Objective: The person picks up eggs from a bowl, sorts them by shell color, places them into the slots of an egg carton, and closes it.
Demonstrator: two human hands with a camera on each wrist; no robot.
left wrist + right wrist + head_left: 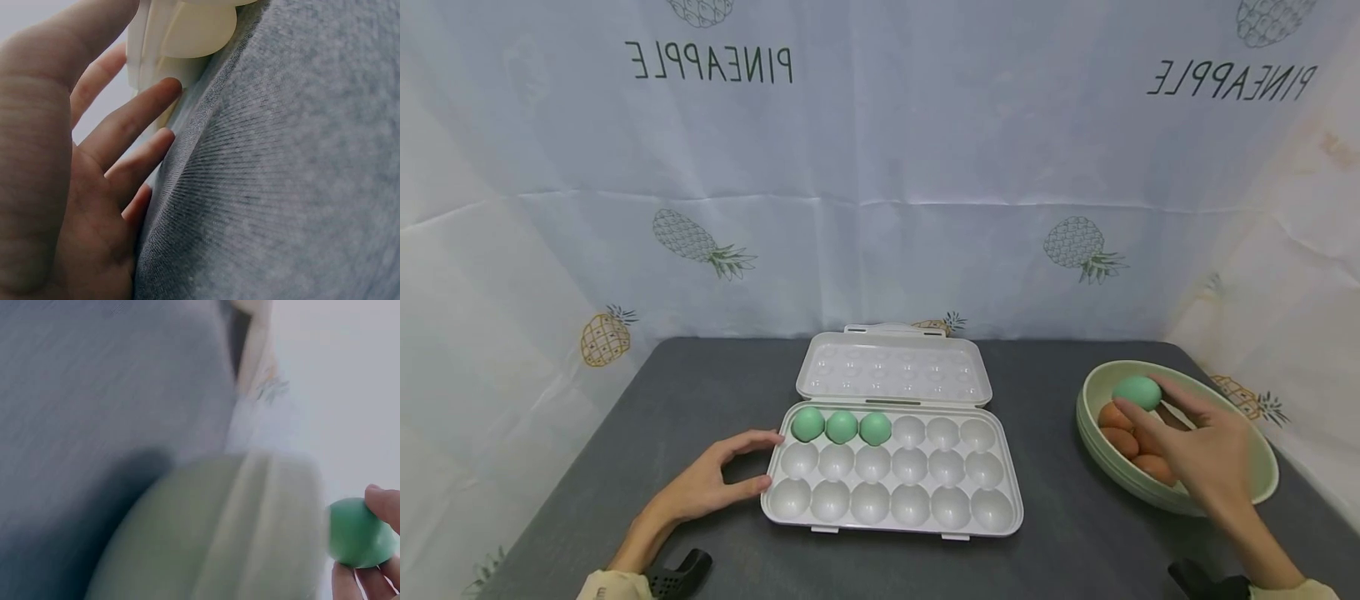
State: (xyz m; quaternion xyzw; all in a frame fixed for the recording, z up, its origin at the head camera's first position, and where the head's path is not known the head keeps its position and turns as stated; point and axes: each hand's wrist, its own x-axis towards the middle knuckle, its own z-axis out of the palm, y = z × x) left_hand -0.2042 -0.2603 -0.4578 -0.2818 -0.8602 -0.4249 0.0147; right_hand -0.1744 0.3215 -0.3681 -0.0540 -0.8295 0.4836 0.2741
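My right hand [1206, 442] pinches a green egg [1137, 392] between thumb and fingers, above the pale green bowl [1101, 379]. Several brown eggs [1120, 442] lie in that bowl, partly hidden by the hand. In the right wrist view the green egg [359, 533] shows at the right edge, beside the blurred bowl wall [206, 531]. My left hand [707, 479] touches the left end of the white egg tray [891, 533], thumb and fingers spread. The left wrist view shows its fingers [134, 122] fairly straight by the tray's side. Three green eggs [841, 427] fill the back row's left cups.
The tray's hinged lid [895, 367] lies folded back behind it. A dark grey cloth covers the table [715, 392]. A curtain printed with pineapples [880, 250] hangs at the back and sides. The bowl appears stacked in another one near the right edge.
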